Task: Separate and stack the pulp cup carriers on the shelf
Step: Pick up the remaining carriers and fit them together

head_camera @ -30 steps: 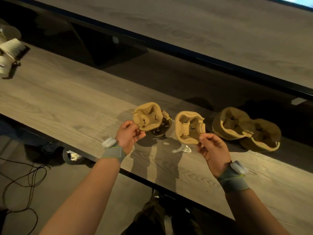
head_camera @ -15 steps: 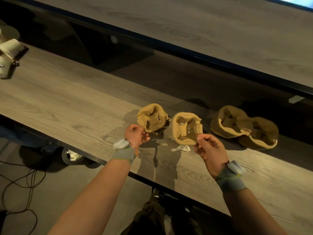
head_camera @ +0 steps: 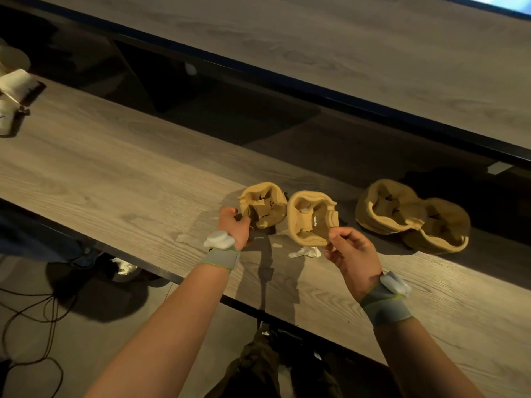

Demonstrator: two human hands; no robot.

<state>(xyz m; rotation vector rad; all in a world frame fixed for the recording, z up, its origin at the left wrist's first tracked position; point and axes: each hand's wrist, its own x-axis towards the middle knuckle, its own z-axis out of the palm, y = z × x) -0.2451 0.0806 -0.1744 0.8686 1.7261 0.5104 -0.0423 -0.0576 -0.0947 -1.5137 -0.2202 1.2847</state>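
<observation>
**Two pulp carriers, one in each hand, above the shelf**

The left hand has its fingers curled round the near-left rim of a tan pulp cup carrier, which sits just beyond its knuckles with the cup hollow facing up. Whether this carrier rests on the wooden shelf or is held just above it cannot be told.

The right hand pinches the lower right rim of a second carrier between thumb and curled fingers. This one is tilted, its hollow turned toward the person, and stands just beyond and to the left of the right hand. The two carriers lie side by side between the hands, close together; whether their edges touch cannot be told.

To the right of the right hand, and a little farther back, a joined pair of carriers lies on the shelf with its hollows up, apart from both hands.

A crumpled white scrap lies on the shelf between the hands, just below the tilted carrier. Each wrist wears a grey wristband with a white unit on it.

Far to the left of the left hand, at the shelf's end, lie some pale objects, too blurred to name. An upper shelf runs beyond the hands. Dark cables trail on the floor below the left forearm.
</observation>
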